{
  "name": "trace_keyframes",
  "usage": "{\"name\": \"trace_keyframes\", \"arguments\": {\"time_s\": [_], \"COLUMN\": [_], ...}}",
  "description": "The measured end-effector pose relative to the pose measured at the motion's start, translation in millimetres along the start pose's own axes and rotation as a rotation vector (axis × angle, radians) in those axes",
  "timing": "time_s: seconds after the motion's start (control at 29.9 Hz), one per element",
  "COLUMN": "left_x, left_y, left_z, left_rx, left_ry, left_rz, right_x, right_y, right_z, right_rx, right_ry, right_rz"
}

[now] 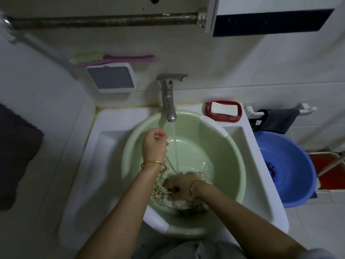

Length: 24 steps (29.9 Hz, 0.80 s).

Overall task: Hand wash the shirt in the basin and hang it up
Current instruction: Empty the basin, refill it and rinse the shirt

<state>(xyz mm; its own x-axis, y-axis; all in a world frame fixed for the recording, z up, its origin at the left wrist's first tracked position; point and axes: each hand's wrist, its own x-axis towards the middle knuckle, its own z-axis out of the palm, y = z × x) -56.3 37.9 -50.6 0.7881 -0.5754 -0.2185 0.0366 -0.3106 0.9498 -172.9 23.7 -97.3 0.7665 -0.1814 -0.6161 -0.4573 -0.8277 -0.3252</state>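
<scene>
A pale green basin sits in the white sink. Water runs from the metal faucet into it. The shirt, light with a green pattern, lies bunched and wet at the basin's near side. My right hand presses down on the bunched shirt and grips it. My left hand is raised beside the water stream, fist closed, pulling a thin stretched part of the shirt upward.
A red soap dish with a white soap bar stands on the sink's back right corner. A blue basin sits to the right on the floor. A brush and a white rack hang on the wall. A metal rail runs above.
</scene>
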Motion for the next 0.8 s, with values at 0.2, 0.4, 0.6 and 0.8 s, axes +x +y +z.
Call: {"name": "trace_keyframes", "arguments": {"time_s": [0.2, 0.4, 0.6, 0.8], "left_x": [7, 12, 14, 17], "left_y": [-62, -91, -92, -96], "left_z": [-9, -32, -27, -24], "left_rx": [0.353, 0.758, 0.829, 0.788], "left_ry": [-0.105, -0.221, -0.329, -0.336], "left_rz": [0.030, 0.102, 0.153, 0.118], "right_x": [-2, -3, 1, 2], "right_y": [12, 40, 44, 48], "right_z": [1, 6, 20, 23], "right_rx": [0.070, 0.358, 0.221, 0.297], "right_ry": [-0.031, 0.443, 0.597, 0.579], "right_rz": [0.010, 0.132, 0.374, 0.469]}}
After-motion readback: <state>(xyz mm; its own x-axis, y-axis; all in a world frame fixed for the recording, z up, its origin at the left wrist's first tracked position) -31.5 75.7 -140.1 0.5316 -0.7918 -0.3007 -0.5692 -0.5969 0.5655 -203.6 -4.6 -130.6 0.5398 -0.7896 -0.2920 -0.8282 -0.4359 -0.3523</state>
